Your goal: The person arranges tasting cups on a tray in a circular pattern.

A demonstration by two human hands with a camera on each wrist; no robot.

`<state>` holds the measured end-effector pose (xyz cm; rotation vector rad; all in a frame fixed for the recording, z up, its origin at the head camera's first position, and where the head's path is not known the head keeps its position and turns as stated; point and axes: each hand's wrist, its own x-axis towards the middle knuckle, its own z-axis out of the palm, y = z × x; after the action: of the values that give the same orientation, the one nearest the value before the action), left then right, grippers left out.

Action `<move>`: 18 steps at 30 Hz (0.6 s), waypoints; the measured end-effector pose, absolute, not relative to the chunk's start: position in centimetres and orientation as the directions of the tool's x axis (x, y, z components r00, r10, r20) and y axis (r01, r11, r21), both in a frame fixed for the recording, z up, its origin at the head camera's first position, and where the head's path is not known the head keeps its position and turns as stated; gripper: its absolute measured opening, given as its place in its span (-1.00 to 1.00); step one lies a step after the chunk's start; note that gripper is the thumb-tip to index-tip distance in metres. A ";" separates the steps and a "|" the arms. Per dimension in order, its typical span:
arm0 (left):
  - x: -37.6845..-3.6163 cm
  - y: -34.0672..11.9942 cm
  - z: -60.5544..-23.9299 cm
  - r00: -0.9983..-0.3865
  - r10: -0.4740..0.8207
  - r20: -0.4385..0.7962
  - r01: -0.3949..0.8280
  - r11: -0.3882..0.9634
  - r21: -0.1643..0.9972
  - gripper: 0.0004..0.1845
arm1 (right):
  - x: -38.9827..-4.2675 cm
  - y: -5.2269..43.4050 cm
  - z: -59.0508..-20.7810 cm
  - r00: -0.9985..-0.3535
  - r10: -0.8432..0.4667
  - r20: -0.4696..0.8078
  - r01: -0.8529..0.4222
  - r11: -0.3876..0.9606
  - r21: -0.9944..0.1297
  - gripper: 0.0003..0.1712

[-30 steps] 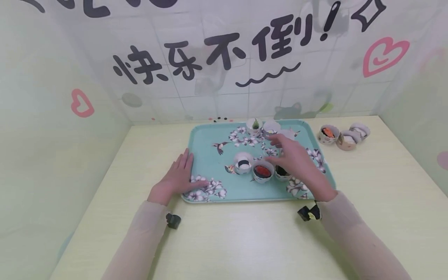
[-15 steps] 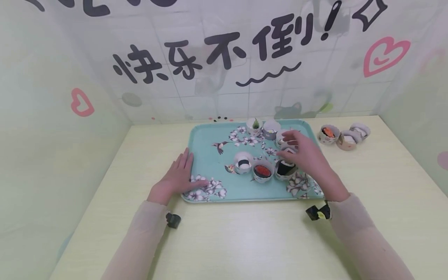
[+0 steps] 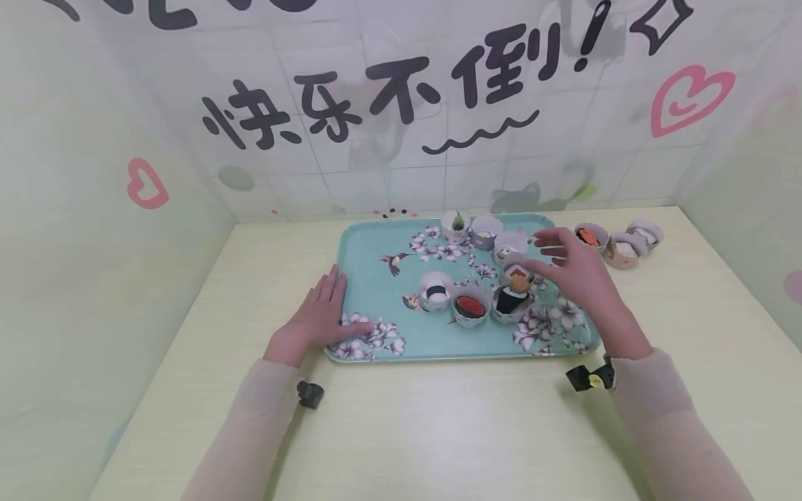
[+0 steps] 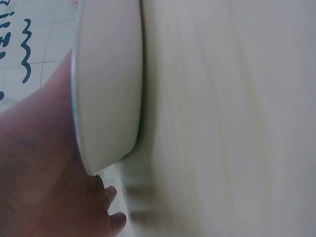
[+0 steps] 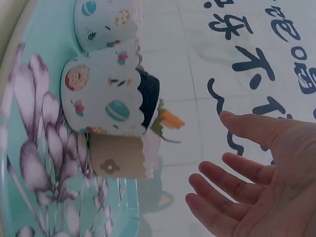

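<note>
At the turquoise tray's [image 3: 432, 342] left edge, my left hand [image 3: 315, 319] rests, fingers straight; my right hand [image 3: 583, 273], fingers spread, hovers over the right edge. Seven paper cups [image 3: 470, 319] stand mid-tray, bare room left of them; three more cups [image 3: 619, 260] sit on the counter [image 3: 438, 431] beyond its right edge.

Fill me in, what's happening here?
A person has a teal floral tray with seven small paper cups on it, each apparently with something inside. The left hand rests at the tray's left edge, thumb lying over the rim. The right hand hovers over the right side, holding nothing. Three more cups are on the table, right of the tray.
</note>
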<state>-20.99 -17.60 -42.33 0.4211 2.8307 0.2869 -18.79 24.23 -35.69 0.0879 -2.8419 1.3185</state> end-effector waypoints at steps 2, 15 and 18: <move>-21.0 -17.6 -42.4 -0.922 0.310 -0.231 0.256 0.938 0.235 0.28 | -18.8 24.7 -35.8 -0.999 -0.036 0.039 -0.053 0.646 -0.762 -0.29; -21.1 -17.9 -42.8 -0.919 0.314 -0.238 0.253 0.933 0.256 0.31 | -18.9 28.1 -36.7 -0.996 0.066 0.068 -0.009 0.650 -0.760 -0.26; -21.1 -17.9 -42.7 -0.919 0.320 -0.230 0.258 0.930 0.262 0.33 | -19.0 28.9 -37.0 -0.991 0.111 0.079 0.012 0.649 -0.761 -0.27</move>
<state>-21.09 -17.93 -42.71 0.4302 2.8177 0.3306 -18.96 28.87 -37.03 -0.1029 -2.7445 1.2643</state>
